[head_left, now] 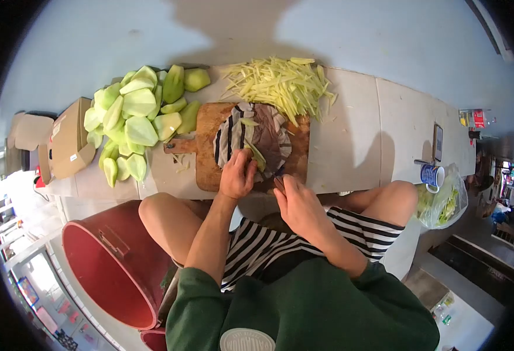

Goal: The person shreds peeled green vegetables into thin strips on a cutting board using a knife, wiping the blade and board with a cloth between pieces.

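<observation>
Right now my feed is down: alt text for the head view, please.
The left hand holds a green slice over a striped cloth on a wooden cutting board; the right hand grips a brown handle, perhaps a knife's. Pale strips are piled beyond the board, and larger green pieces are heaped to its left.

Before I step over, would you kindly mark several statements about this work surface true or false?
1. The left hand holds a pale green slice. True.
2. The striped cloth lies under the wooden board. False: the cloth lies on top of the board.
3. The pile of thin strips lies beyond the board, toward the wall. True.
4. The red bucket is on the person's right side. False: the red bucket is on the left side.
5. The blue-and-white mug is to the right of the board. True.
</observation>
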### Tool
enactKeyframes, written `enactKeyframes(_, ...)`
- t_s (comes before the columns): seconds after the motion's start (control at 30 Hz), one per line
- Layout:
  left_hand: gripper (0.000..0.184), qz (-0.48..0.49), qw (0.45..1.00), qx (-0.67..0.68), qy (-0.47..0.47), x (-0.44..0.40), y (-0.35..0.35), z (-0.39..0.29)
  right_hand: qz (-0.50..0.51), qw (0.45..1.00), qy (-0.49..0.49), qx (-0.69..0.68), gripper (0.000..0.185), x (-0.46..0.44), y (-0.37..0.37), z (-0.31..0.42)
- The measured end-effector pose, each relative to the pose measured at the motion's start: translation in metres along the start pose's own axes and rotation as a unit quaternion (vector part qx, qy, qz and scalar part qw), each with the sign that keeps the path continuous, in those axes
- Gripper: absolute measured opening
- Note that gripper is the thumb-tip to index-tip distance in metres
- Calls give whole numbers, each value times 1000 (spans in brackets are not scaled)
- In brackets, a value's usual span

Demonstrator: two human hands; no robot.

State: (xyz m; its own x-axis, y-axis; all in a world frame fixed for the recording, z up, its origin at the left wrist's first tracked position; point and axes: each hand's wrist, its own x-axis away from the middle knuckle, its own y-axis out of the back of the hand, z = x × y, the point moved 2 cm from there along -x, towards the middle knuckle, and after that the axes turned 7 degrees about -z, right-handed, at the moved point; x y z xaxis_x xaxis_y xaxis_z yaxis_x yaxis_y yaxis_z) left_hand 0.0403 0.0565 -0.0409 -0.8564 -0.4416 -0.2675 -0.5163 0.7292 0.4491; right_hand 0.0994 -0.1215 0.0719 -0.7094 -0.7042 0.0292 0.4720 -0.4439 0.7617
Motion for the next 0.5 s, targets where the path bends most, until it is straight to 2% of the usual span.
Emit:
enactKeyframes(0.13, 26, -6, 1000, 13, 2, 0, 2, -1, 10, 1000, -5, -7, 23, 2, 4, 9)
enactKeyframes(0.23, 25, -6, 1000, -3, -2, -2, 1, -6, 20, 999, -28, -10, 22, 1, -28, -17)
enactKeyframes(0.5, 21, -16, 1000, 17, 22, 3, -1, -1, 3, 1000, -8, -29, 23, 0, 0, 8)
